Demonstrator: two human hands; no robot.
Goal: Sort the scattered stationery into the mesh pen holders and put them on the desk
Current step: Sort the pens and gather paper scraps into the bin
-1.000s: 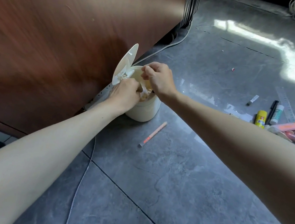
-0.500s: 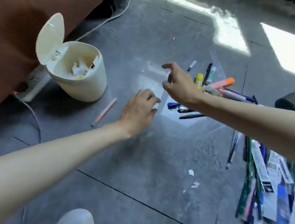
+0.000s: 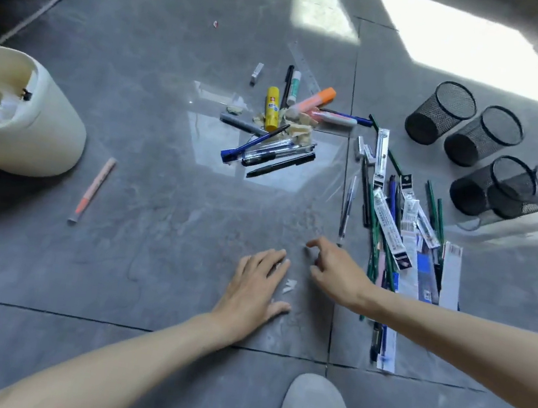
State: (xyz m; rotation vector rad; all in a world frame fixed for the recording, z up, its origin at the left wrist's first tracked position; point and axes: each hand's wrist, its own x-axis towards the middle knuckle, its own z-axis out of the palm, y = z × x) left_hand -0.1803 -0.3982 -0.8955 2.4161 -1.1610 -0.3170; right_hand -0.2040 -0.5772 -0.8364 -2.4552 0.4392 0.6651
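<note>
Grey floor tiles [image 3: 145, 290] carry everything. At the left edge a cream bin [image 3: 29, 125] is cut off. Four mesh pen holders [image 3: 441, 112] lie on their sides at upper right, mouths facing upper right, the lower pair hazy behind clear plastic. The centre pile of pens [image 3: 267, 155] mostly slants from lower left to upper right. At right, the packaged refills [image 3: 392, 228] run top to bottom. The left hand [image 3: 256, 285] lies flat on the floor, grip released. The right hand [image 3: 337, 275] is just beside it, fingers loosely bent, holding nothing visible.

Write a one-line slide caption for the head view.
The left hand and right hand by paper scraps on the floor; bin, loose pens and four mesh holders around.
</note>
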